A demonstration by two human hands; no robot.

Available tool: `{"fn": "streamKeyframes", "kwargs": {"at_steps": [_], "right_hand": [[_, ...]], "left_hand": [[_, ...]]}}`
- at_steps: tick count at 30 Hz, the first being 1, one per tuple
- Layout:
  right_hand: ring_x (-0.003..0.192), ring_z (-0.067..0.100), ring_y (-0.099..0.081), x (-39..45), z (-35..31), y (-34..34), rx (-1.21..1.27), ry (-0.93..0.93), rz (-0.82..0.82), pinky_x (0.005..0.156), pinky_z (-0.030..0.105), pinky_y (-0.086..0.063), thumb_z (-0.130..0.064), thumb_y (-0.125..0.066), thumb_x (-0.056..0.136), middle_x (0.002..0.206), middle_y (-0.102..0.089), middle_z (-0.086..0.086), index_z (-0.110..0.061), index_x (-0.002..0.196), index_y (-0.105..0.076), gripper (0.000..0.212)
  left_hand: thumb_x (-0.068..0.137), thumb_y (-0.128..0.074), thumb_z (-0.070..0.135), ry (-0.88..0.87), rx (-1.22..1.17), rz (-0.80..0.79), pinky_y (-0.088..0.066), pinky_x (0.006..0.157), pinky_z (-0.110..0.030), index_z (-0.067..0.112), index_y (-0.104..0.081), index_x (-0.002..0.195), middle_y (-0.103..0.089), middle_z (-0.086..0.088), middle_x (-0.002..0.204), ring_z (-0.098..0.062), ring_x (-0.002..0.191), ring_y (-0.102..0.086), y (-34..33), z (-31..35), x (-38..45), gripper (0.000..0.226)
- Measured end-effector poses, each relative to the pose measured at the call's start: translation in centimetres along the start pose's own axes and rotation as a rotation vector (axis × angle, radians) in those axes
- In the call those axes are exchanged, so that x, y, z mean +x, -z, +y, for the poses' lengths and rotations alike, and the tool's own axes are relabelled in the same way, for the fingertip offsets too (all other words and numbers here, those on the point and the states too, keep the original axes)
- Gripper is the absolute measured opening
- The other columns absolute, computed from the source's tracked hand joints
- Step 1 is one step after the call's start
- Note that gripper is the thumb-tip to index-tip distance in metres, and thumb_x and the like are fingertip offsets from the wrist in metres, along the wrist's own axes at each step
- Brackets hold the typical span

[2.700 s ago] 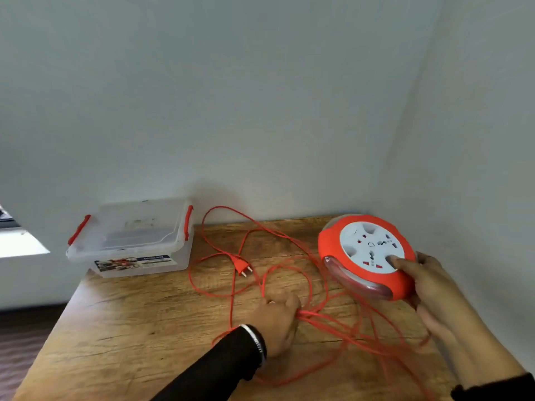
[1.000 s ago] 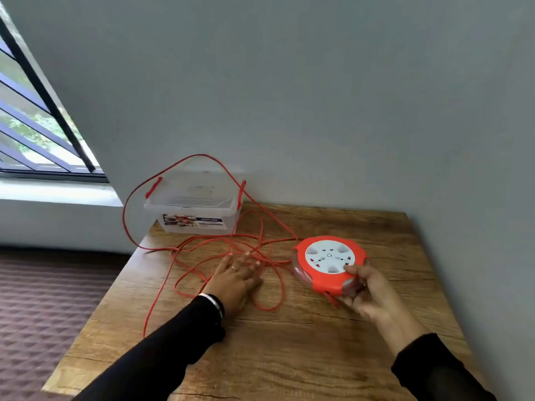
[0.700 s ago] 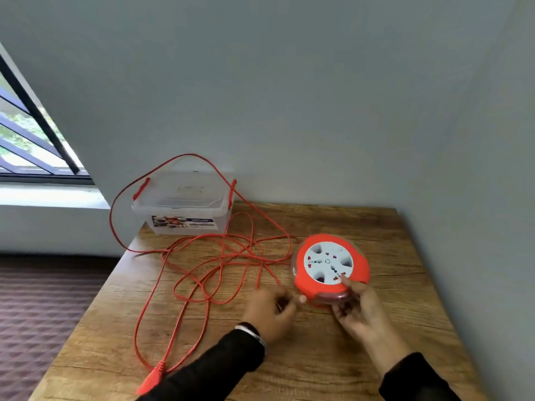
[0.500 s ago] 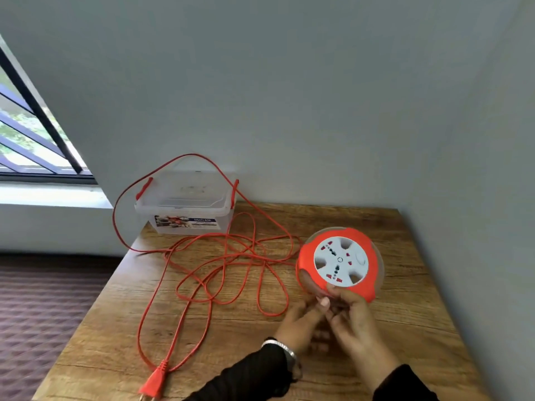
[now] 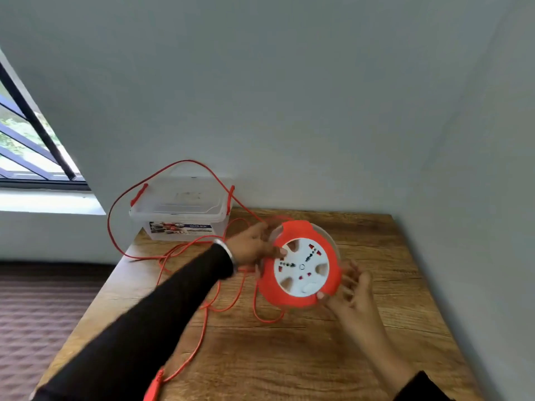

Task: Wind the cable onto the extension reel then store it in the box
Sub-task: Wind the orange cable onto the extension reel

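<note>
The left hand [image 5: 252, 245] is at the reel's [image 5: 299, 265] upper left edge, its fingers [image 5: 275, 251] curled onto the white socket face, gripping the reel there; motion blur hides how much cable lies in that grasp. The right hand [image 5: 351, 296] cups the reel from the lower right, thumb tip pressed on the orange rim and the other fingers spread behind the clear back disc. Between the two hands the reel is tilted up on edge, socket face toward the camera, above the middle of the wooden worktop [image 5: 289, 360].

Most of the orange cable [image 5: 202, 322] lies unwound: loops trail from under the reel across the worktop to the left, one long arc rises over the box [image 5: 181, 211] and hangs down past the worktop's left edge, and the plug [image 5: 153, 386] rests at the near edge. The box, clear with orange clips and its lid on, stands at the far left corner against the wall [image 5: 289, 96]. A barred window [image 5: 26, 146] is at far left
</note>
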State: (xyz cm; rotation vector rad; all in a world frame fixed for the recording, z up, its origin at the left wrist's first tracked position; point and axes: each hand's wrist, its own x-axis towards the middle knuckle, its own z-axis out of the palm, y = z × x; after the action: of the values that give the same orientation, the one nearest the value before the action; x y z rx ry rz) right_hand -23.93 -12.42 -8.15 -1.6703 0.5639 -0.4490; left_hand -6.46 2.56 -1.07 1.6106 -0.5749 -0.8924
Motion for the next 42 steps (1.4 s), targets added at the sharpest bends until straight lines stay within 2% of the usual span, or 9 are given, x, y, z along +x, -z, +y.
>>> {"fn": "streamKeyframes", "kwargs": {"at_steps": [3, 6, 10, 12, 15, 19, 26, 34, 42], "right_hand": [[0.128, 0.013, -0.032, -0.4, -1.5, -0.3, -0.388, 0.395, 0.044, 0.088, 0.035, -0.047, -0.023, -0.075, 0.079, 0.135, -0.029, -0.011, -0.029, 0.139, -0.027, 0.077], [0.114, 0.015, -0.038, -0.2, -2.7, -0.8, -0.517, 0.574, 0.133, 0.086, 0.034, -0.046, -0.021, -0.062, 0.082, 0.125, -0.038, -0.003, -0.032, 0.131, -0.041, 0.055], [0.103, 0.025, -0.044, 0.1, -1.9, -0.2, -0.916, 0.462, 0.084, 0.083, 0.043, -0.04, -0.032, -0.062, 0.08, 0.117, -0.054, 0.004, -0.035, 0.132, -0.049, 0.053], [0.109, 0.026, -0.042, 0.1, -1.2, 0.5, -1.089, 0.324, -0.037, 0.088, 0.039, -0.037, -0.04, -0.06, 0.081, 0.122, -0.051, 0.003, -0.042, 0.139, -0.039, 0.061], [0.118, 0.023, -0.038, 0.2, -0.1, 1.8, -1.242, 0.161, -0.19, 0.095, 0.036, -0.034, -0.047, -0.048, 0.086, 0.127, -0.047, 0.0, -0.048, 0.144, -0.018, 0.066], [0.116, 0.022, -0.041, -0.1, 0.7, 2.9, -1.312, 0.137, -0.251, 0.094, 0.034, -0.035, -0.049, -0.047, 0.086, 0.127, -0.051, -0.002, -0.047, 0.143, -0.016, 0.065], [0.121, 0.024, -0.036, -0.7, 2.6, 3.4, -1.345, 0.175, -0.439, 0.097, 0.036, -0.033, -0.037, -0.042, 0.093, 0.13, -0.049, -0.003, -0.051, 0.144, -0.008, 0.063], [0.131, 0.036, -0.032, 2.4, 1.9, 1.4, -1.354, 0.051, -0.626, 0.106, 0.039, -0.028, -0.035, -0.047, 0.084, 0.144, -0.042, 0.008, -0.05, 0.144, -0.013, 0.07], [0.122, 0.033, -0.047, 6.8, -0.8, -0.3, -1.392, 0.247, -0.483, 0.096, 0.038, -0.043, -0.031, -0.054, 0.079, 0.132, -0.057, 0.005, -0.041, 0.145, -0.022, 0.074]], "left_hand": [[0.064, -0.077, 0.012, -0.025, 0.325, -0.018, -0.057, 0.077, -0.051, 0.03, 0.004, 0.148, -0.068, -0.023, 0.105, -0.04, 0.087, -0.068, 1.9, 3.7, 0.9, 0.118], [0.07, -0.077, 0.012, -0.087, 0.153, 0.003, -0.06, 0.072, -0.039, 0.032, 0.007, 0.147, -0.067, -0.015, 0.111, -0.028, 0.087, -0.07, 0.3, 3.6, 1.3, 0.116], [0.084, -0.065, 0.004, -0.036, 0.024, 0.117, -0.054, 0.071, -0.017, 0.01, -0.019, 0.14, -0.046, -0.019, 0.141, -0.011, 0.096, -0.063, -3.4, -1.8, 1.3, 0.072], [0.085, -0.064, 0.003, 0.014, -0.017, 0.058, -0.051, 0.088, -0.023, 0.011, -0.014, 0.141, -0.04, -0.015, 0.147, -0.021, 0.122, -0.054, -5.0, -4.5, 1.2, 0.076], [0.083, -0.067, 0.006, 0.081, -0.117, 0.001, -0.053, 0.081, -0.015, 0.018, 0.0, 0.146, -0.041, -0.006, 0.148, -0.019, 0.128, -0.048, -6.9, -7.7, 1.1, 0.092], [0.082, -0.067, 0.003, 0.107, -0.256, 0.066, -0.045, 0.102, -0.031, 0.017, -0.018, 0.142, -0.047, -0.01, 0.143, -0.019, 0.123, -0.052, -8.8, -10.0, 0.8, 0.078], [0.057, -0.068, -0.002, 0.113, -0.368, 0.07, -0.049, 0.082, -0.042, -0.019, -0.05, 0.111, -0.063, -0.026, 0.097, -0.034, 0.088, -0.059, -10.6, -13.5, -0.9, 0.06], [0.061, -0.072, -0.005, 0.065, -0.509, 0.088, -0.05, 0.086, -0.047, -0.001, -0.061, 0.109, -0.069, -0.016, 0.099, -0.031, 0.092, -0.064, -8.9, -14.6, -0.6, 0.049], [0.071, -0.076, -0.001, 0.1, -0.343, 0.091, -0.057, 0.054, -0.033, 0.02, -0.06, 0.116, -0.066, -0.008, 0.098, -0.022, 0.066, -0.067, -4.4, -11.9, 2.9, 0.052]]}}
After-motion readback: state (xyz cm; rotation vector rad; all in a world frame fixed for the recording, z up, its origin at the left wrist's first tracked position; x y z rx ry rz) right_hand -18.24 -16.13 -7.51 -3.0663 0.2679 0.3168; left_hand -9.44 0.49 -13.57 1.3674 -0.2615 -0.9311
